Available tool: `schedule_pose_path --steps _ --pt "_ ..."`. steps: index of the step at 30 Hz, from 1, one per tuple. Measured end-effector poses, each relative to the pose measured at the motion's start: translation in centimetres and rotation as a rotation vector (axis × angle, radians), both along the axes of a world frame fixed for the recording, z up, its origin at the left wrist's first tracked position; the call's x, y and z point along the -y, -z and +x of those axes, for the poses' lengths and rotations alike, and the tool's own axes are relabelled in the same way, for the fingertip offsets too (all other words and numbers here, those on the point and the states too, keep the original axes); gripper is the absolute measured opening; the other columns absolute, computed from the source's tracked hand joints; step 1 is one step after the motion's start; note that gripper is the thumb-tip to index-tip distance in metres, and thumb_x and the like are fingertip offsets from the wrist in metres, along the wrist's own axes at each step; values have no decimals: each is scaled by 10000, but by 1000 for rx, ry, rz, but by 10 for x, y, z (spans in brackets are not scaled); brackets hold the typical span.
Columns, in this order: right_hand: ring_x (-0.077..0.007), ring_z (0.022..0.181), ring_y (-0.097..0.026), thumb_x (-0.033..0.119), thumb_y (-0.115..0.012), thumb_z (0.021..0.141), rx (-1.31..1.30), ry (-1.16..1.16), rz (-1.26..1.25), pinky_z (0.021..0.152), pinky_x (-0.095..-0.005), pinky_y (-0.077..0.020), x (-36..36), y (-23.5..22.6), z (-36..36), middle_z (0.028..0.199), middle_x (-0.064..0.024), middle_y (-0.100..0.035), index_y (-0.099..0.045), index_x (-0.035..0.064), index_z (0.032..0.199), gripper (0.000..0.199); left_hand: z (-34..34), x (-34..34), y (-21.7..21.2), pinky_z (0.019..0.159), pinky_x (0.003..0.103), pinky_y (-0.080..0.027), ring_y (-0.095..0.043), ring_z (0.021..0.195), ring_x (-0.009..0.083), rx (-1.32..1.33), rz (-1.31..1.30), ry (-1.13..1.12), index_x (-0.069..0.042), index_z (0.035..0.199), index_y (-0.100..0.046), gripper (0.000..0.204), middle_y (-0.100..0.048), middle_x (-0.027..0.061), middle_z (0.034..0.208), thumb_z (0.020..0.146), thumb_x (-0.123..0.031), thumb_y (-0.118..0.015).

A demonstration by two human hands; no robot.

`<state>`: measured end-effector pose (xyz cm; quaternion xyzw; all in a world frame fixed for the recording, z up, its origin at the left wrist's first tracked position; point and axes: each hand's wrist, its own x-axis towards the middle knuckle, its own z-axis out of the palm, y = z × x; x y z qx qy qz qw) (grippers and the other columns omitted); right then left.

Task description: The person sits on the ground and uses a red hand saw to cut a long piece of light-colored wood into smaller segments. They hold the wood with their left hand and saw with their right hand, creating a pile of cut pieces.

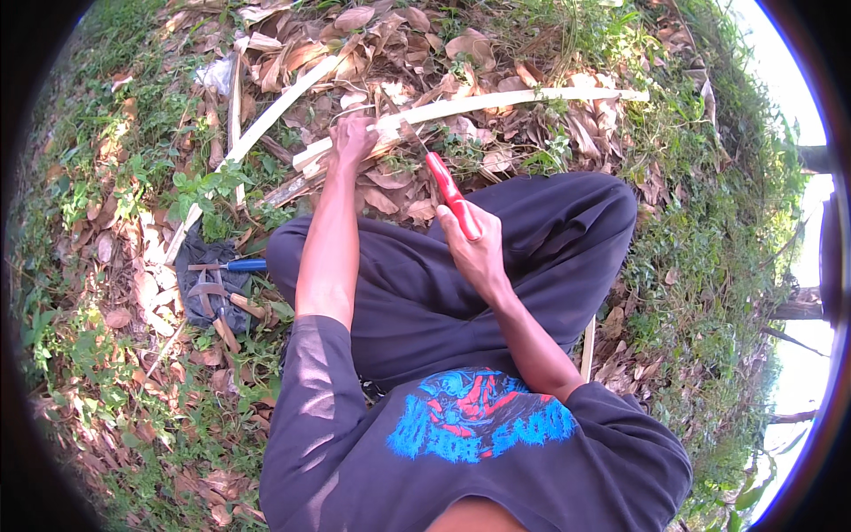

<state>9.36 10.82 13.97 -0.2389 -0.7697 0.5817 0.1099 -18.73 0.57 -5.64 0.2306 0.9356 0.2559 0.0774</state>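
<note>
A: What sits nearest, and how is the right hand (477,241) placed?

B: Beyond the dark shirt (620,452), over the crossed legs (390,275), it is wrapped firmly round a red-handled tool (452,195). That tool's long axis runs forward and leans left, its thin blade (417,136) foremost.

A: And the left hand (353,140)?

B: Farther out, it looks closed on a pale strip (496,100), though its fingertips are hidden.

A: Where does that strip lie?

B: Past the legs, over brown leaves (381,202), lengthwise from left to right, its right end somewhat farther away.

A: Which step does this look like?

B: Probably cutting or trimming: the blade seems to meet the strip just right of the left hand, but the contact is too small to make out. The next move would seem to call for a steady left hold and a controlled stroke, clear of those fingers.

A: And farthest off?

B: Green plants (567,35), among more leaves
</note>
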Motion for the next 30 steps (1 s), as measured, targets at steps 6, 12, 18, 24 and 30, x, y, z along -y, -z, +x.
schedule_pose_path --steps 6,12,18,24,30 --pt "-62 524 -364 156 -649 935 -100 35 -98 481 -283 -344 -38 10 39 542 -20 -445 -583 -25 786 243 23 -10 -24 985 537 -421 -515 1129 346 -94 -93 166 -137 1265 -633 524 -549 124 1218 783 -303 -757" --pt "-52 542 -346 169 -666 938 -194 111 -225 480 -281 -326 -56 17 52 557 8 -421 -600 -29 830 235 12 9 -15 968 509 -427 -503 1132 384 -122 -105 182 -69 1216 -629 578 -539 198 1209 771 -418 -745" --pt "-45 552 -335 148 -661 936 -239 136 -298 484 -277 -313 -80 11 61 566 15 -395 -565 -21 793 241 18 0 -27 975 539 -404 -496 1141 404 -177 -180 210 -47 1261 -542 645 -547 200 1175 751 -363 -779" --pt "-47 550 -313 132 -657 932 -277 158 -308 483 -283 -303 -92 11 67 568 21 -369 -522 -6 745 269 22 3 -36 948 579 -417 -545 1159 422 -221 -317 283 -40 1363 -449 784 -556 236 1268 727 -324 -806" --pt "-49 548 -311 135 -658 932 -268 203 -330 480 -286 -302 -105 6 75 565 21 -372 -518 -1 739 275 20 -3 -56 827 510 -522 -635 908 452 -177 -366 450 56 1392 -359 875 -652 284 948 697 -254 -790"
